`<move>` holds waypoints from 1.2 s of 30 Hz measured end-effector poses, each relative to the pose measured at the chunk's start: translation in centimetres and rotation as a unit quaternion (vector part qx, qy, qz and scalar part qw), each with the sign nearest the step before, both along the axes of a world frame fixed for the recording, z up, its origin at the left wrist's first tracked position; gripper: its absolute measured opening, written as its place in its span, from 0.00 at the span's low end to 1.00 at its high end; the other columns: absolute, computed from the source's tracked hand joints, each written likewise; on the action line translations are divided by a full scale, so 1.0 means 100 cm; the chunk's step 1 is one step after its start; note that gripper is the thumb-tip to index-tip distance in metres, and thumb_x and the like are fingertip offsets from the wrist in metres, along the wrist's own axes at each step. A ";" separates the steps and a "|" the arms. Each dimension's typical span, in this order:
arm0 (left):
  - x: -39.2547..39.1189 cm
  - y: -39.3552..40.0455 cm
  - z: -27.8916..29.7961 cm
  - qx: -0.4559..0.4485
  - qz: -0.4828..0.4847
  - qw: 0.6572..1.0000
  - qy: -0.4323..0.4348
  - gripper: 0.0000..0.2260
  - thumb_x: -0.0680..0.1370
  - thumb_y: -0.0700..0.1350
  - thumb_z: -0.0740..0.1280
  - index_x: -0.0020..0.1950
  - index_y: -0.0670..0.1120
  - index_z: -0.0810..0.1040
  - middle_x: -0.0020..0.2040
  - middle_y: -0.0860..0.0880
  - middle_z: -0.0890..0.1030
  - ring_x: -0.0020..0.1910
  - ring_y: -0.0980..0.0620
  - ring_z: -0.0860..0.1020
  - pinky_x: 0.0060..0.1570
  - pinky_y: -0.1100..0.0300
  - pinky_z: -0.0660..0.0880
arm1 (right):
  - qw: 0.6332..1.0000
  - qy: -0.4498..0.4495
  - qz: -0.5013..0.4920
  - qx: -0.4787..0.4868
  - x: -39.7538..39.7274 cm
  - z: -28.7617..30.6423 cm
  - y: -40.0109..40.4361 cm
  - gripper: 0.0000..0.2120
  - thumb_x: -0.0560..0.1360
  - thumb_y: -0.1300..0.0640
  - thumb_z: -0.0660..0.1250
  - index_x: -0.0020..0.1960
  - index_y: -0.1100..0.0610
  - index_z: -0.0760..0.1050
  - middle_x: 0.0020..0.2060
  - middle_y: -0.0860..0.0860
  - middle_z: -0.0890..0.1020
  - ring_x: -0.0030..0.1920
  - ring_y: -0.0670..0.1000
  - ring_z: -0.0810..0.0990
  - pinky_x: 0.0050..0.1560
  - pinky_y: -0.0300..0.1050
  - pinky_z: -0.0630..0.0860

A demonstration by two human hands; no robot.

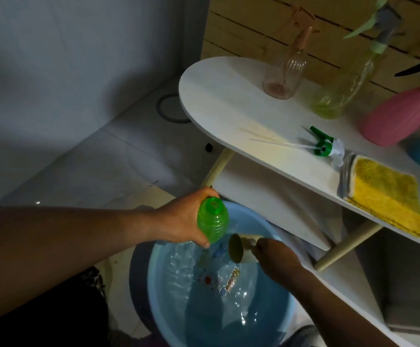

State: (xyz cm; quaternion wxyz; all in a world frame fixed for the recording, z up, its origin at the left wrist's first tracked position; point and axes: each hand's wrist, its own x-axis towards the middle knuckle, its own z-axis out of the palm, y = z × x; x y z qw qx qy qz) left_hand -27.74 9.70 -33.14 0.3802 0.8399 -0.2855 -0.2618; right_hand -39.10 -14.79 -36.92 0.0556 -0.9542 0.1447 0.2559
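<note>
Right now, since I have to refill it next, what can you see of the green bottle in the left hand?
The green bottle is translucent plastic, bright green, with a ribbed body and a round base that faces the camera. It is tipped so its neck end points down over the blue basin of water; the neck itself is hidden. The left hand grips its body. A tilted cup is close beside it.

Both arms reach forward and down, left hand [181, 216] and right hand [271, 254] with fingers curled, gripping.
</note>
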 end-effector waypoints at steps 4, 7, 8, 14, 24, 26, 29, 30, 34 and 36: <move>-0.001 0.001 -0.003 0.001 0.012 1.000 0.006 0.41 0.61 0.42 0.86 0.68 0.55 0.70 0.55 0.61 0.76 0.54 0.61 0.77 0.46 0.76 0.70 | 0.997 0.035 0.055 -0.040 -0.014 -0.031 0.000 0.16 0.84 0.44 0.58 0.66 0.49 0.76 0.63 0.51 0.81 0.62 0.54 0.81 0.58 0.45 0.76; -0.001 0.001 -0.004 0.004 0.011 1.000 0.008 0.40 0.61 0.41 0.86 0.68 0.55 0.71 0.55 0.61 0.77 0.53 0.61 0.77 0.45 0.77 0.70 | 0.993 0.067 0.085 -0.043 -0.022 -0.045 0.002 0.16 0.84 0.46 0.58 0.69 0.49 0.75 0.66 0.52 0.79 0.65 0.56 0.79 0.61 0.47 0.75; -0.002 0.001 -0.005 0.009 0.009 1.000 0.006 0.40 0.61 0.42 0.86 0.68 0.55 0.71 0.55 0.61 0.77 0.53 0.61 0.77 0.46 0.76 0.70 | 0.993 0.072 0.082 -0.034 -0.023 -0.048 0.003 0.16 0.84 0.47 0.58 0.69 0.49 0.74 0.66 0.52 0.79 0.66 0.56 0.78 0.62 0.46 0.74; -0.002 0.005 -0.004 0.073 0.008 0.997 -0.020 0.42 0.58 0.53 0.85 0.66 0.65 0.67 0.57 0.61 0.78 0.56 0.53 0.79 0.54 0.54 0.79 | 0.997 0.008 -0.032 0.063 -0.010 -0.031 0.007 0.14 0.82 0.45 0.62 0.56 0.53 0.81 0.54 0.52 0.84 0.54 0.54 0.83 0.45 0.43 0.73; -0.002 0.010 -0.003 0.133 0.002 0.989 -0.057 0.43 0.57 0.58 0.84 0.66 0.65 0.66 0.58 0.59 0.79 0.56 0.53 0.78 0.54 0.57 0.77 | 0.967 -0.064 -0.158 0.186 0.014 0.074 -0.014 0.18 0.72 0.40 0.75 0.37 0.55 0.81 0.30 0.50 0.79 0.31 0.47 0.73 0.34 0.42 0.67; -0.001 0.010 -0.002 0.140 0.005 0.988 -0.060 0.43 0.57 0.58 0.84 0.66 0.65 0.66 0.59 0.59 0.79 0.56 0.53 0.78 0.54 0.57 0.77 | 0.963 -0.091 -0.164 0.195 0.013 0.095 -0.015 0.19 0.71 0.39 0.75 0.38 0.56 0.83 0.33 0.54 0.82 0.33 0.48 0.75 0.35 0.43 0.68; -0.002 0.008 0.000 0.135 0.010 0.989 -0.065 0.42 0.58 0.57 0.84 0.66 0.65 0.67 0.58 0.59 0.79 0.56 0.53 0.78 0.51 0.59 0.75 | 0.953 -0.131 -0.167 0.214 0.011 0.126 -0.017 0.16 0.71 0.41 0.77 0.38 0.55 0.84 0.35 0.51 0.85 0.38 0.50 0.82 0.39 0.43 0.75; -0.002 0.007 0.001 0.131 0.010 0.989 -0.064 0.41 0.58 0.56 0.84 0.66 0.64 0.67 0.58 0.59 0.79 0.56 0.53 0.78 0.49 0.60 0.74 | 0.948 -0.149 -0.169 0.227 0.010 0.135 -0.017 0.15 0.71 0.43 0.77 0.38 0.55 0.84 0.34 0.50 0.86 0.40 0.51 0.83 0.43 0.46 0.78; -0.003 0.002 0.003 0.125 0.009 0.990 -0.062 0.42 0.57 0.58 0.84 0.66 0.66 0.66 0.59 0.60 0.79 0.57 0.53 0.78 0.53 0.58 0.76 | 0.932 -0.213 -0.151 0.252 0.007 0.171 -0.012 0.13 0.71 0.45 0.77 0.38 0.55 0.84 0.33 0.50 0.85 0.39 0.58 0.83 0.45 0.52 0.79; -0.003 -0.001 0.004 0.120 0.010 0.991 -0.056 0.42 0.56 0.59 0.84 0.64 0.67 0.65 0.58 0.60 0.79 0.57 0.52 0.79 0.53 0.57 0.77 | 0.925 -0.243 -0.140 0.258 0.006 0.184 -0.007 0.15 0.70 0.44 0.77 0.36 0.55 0.83 0.27 0.49 0.80 0.29 0.53 0.73 0.35 0.46 0.70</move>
